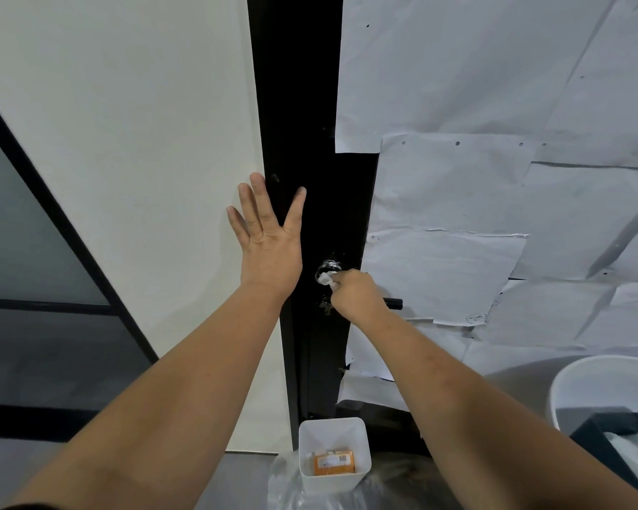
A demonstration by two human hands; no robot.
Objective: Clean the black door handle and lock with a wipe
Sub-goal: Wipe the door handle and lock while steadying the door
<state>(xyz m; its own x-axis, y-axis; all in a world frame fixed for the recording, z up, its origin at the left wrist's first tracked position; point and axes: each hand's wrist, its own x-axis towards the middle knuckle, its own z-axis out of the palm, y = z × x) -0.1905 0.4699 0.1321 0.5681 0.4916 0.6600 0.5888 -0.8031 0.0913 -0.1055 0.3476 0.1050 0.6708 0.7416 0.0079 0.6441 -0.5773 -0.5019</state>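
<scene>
With the left hand (269, 237) spread flat on the black door frame (295, 104), the right hand (354, 294) pinches a crumpled white wipe (326, 279) against the round lock (328, 268); hanging keys (325, 305) might snag it.

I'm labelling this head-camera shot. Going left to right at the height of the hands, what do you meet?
Dark glass panel → white wall → left hand flat against the wall and black door frame → wipe → right hand gripping the wipe → black door handle → paper sheets.
</scene>
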